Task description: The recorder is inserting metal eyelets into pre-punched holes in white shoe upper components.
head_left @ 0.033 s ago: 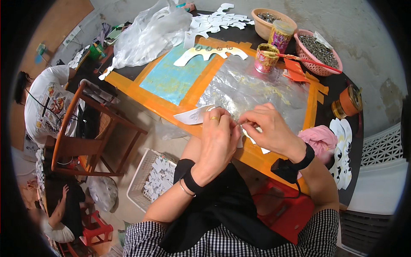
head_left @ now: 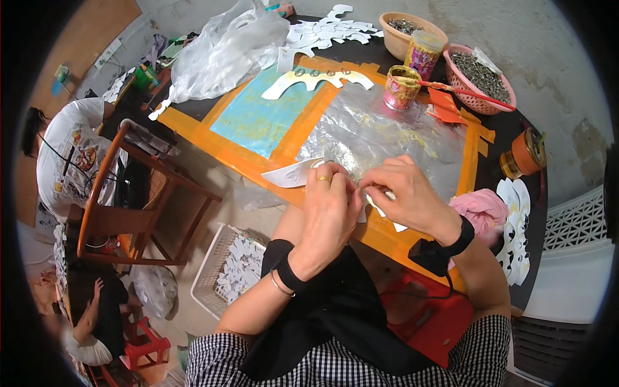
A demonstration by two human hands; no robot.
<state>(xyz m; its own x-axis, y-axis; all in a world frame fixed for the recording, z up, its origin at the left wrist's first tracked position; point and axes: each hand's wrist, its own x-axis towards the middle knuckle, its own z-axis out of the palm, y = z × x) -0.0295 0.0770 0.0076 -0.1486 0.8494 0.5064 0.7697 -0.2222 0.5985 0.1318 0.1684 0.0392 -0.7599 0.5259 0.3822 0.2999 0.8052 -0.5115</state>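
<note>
A curved white cut-out piece point(head_left: 290, 175) is held over the table's front edge, mostly hidden behind my hands; its left end and bits at the right stick out. My left hand point(head_left: 325, 209), with a gold ring, is closed around it. The bent fingers of my right hand point(head_left: 403, 197) pinch together against my left fingertips, at the same piece. Whatever small thing sits between the fingertips is too hidden to make out. Farther back, a similar white cut-out point(head_left: 317, 80) with yellow smears and several round metal bits lies across the blue sheet point(head_left: 255, 116).
Behind stand an open yellow-smeared can point(head_left: 401, 89) with a red-handled brush point(head_left: 467, 92) across it, a second can point(head_left: 423, 53), and two baskets of metal pieces, one pink point(head_left: 474, 103). A white basket point(head_left: 203, 284) and wooden chair point(head_left: 113, 222) are left; other people sit beyond.
</note>
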